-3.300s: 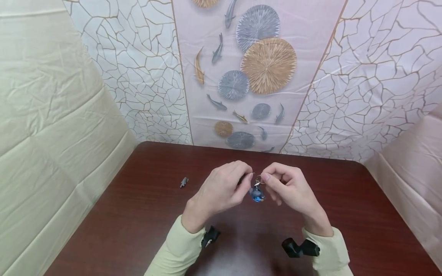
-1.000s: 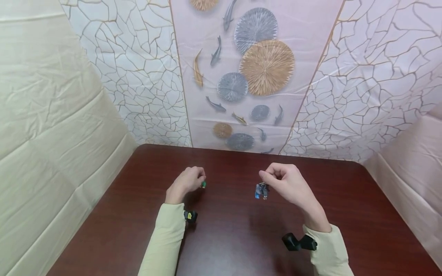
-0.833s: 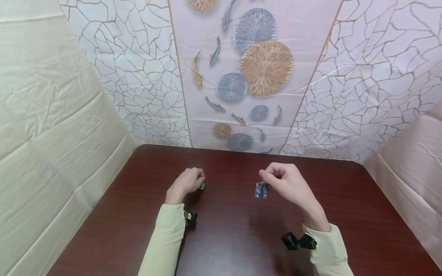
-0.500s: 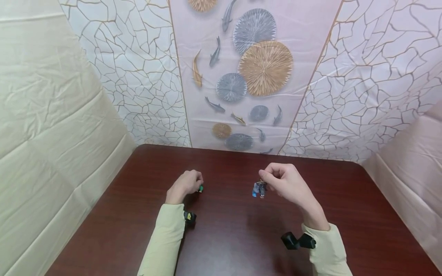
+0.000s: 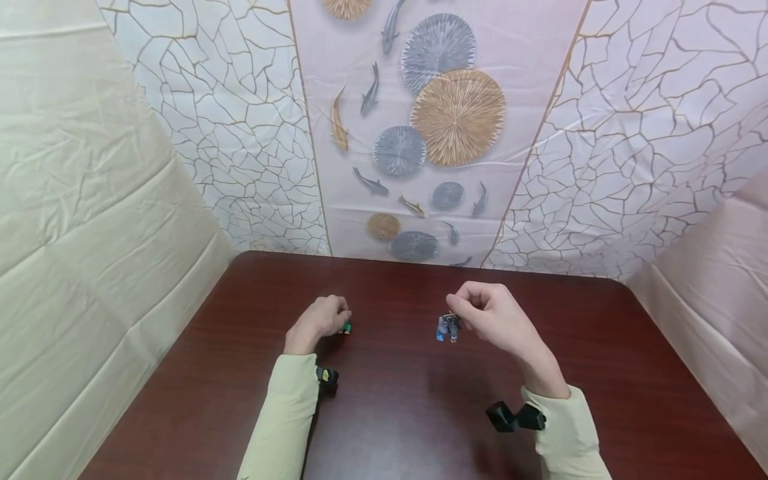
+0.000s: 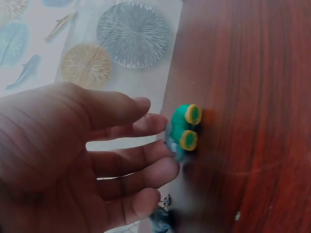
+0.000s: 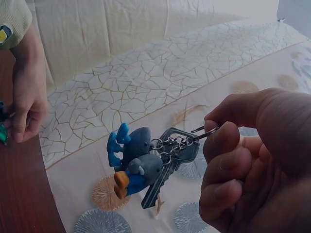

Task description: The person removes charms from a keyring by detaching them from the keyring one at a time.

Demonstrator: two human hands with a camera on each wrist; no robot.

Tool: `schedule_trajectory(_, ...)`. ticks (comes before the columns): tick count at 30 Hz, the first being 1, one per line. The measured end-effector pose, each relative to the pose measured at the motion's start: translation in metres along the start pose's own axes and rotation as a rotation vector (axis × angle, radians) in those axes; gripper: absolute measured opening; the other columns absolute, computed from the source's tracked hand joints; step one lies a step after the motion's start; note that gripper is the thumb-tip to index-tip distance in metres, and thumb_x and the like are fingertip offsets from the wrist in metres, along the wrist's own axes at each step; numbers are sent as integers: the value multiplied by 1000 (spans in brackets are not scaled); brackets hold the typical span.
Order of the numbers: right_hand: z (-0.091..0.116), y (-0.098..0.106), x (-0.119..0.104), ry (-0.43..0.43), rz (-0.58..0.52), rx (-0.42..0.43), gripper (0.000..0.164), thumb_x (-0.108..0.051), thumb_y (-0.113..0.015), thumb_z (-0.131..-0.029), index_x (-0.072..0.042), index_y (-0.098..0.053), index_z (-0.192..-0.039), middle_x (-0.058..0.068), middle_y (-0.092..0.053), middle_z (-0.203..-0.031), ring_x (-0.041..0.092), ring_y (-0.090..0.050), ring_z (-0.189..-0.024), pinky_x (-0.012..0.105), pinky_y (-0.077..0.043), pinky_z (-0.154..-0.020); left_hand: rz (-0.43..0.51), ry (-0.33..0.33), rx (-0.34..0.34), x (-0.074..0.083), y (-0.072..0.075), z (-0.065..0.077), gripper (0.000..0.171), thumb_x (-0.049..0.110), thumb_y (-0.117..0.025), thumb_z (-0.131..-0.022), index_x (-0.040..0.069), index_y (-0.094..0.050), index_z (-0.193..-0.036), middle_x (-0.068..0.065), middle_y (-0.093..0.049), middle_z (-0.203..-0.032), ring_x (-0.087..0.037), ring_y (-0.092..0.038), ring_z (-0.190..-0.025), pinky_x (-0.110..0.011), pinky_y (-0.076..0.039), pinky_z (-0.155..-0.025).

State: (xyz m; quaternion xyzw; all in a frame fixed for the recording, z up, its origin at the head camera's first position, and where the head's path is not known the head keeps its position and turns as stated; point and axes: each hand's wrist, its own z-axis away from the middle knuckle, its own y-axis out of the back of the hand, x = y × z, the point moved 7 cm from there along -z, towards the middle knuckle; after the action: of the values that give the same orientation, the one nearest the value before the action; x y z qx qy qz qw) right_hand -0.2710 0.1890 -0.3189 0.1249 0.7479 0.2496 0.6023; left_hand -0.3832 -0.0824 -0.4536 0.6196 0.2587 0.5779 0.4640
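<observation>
My right hand [image 5: 498, 320] pinches a metal key ring [image 7: 210, 130] between thumb and forefinger, above the table. From the ring hang a dark key [image 7: 160, 187], a grey-headed figurine with bright blue legs [image 7: 138, 143] and another with blue and orange legs [image 7: 138, 174]. My left hand [image 5: 318, 321] is low over the table at left, its fingers loosely extended and the thumb apart from them. Right at its fingertips is a small green figurine with yellow-rimmed feet [image 6: 184, 128], mostly covered by the hand in the head view. Behind the fingers lies a dark grey charm with a little chain [image 6: 161, 217].
The dark red-brown table [image 5: 384, 413] has rounded back corners. A patterned cloth with fish and round leaves [image 5: 399, 153] hangs behind it, and pale cloth [image 5: 108, 233] encloses the left side. Each wrist carries a small black camera [image 5: 516, 417].
Both hands came together at the key ring, then parted. My left hand took the green figurine left, lowered it to the table and loosened its fingers. The right hand keeps holding the ring nearly still.
</observation>
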Motion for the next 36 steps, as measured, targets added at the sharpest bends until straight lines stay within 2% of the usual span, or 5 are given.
schedule_trajectory(6, -1, 0, 0, 2, 3, -1, 36, -30, -64, -94, 0, -56, -75, -1, -45, -54, 8, -36, -43, 26, -30, -39, 13, -9, 35, 5, 10, 5, 16, 25, -57, -98, 12, -67, -98, -2, -61, -78, -16, -54, -64, -29, -43, -59)
schedule_trajectory(12, -2, -1, 1, 3, 6, -8, 33, -29, -64, -95, -3, -57, -76, 0, -46, -55, 9, -36, -42, 27, -30, -39, -25, -48, 72, 20, 21, 10, 18, 26, -57, -98, 12, -67, -99, -1, -61, -78, -15, -54, -64, -29, -44, -60)
schedule_trajectory(21, -2, 1, 1, 1, 11, -2, 31, -30, -65, -94, -5, -60, -77, 1, -49, -57, 10, -39, -43, 28, -33, -39, -17, -197, 124, 64, 43, 29, 17, 27, -57, -98, 14, -68, -100, 3, -61, -73, -12, -53, -62, -29, -46, -64)
schedule_trajectory(29, -1, 2, 1, -4, 17, -3, 28, -30, -64, -95, -7, -61, -78, 3, -50, -59, 10, -39, -43, 28, -34, -39, -73, -251, 202, 84, 60, 46, 15, 24, -59, -97, 14, -69, -99, 4, -67, -80, -10, -56, -66, -31, -50, -67)
schedule_trajectory(36, -2, 1, 2, 2, 18, -3, 27, -28, -64, -95, -7, -62, -78, 7, -52, -60, 9, -38, -42, 27, -32, -39, -28, -380, 239, 110, 72, 65, 10, 24, -63, -94, 16, -69, -97, 5, -69, -84, -9, -57, -66, -30, -50, -70)
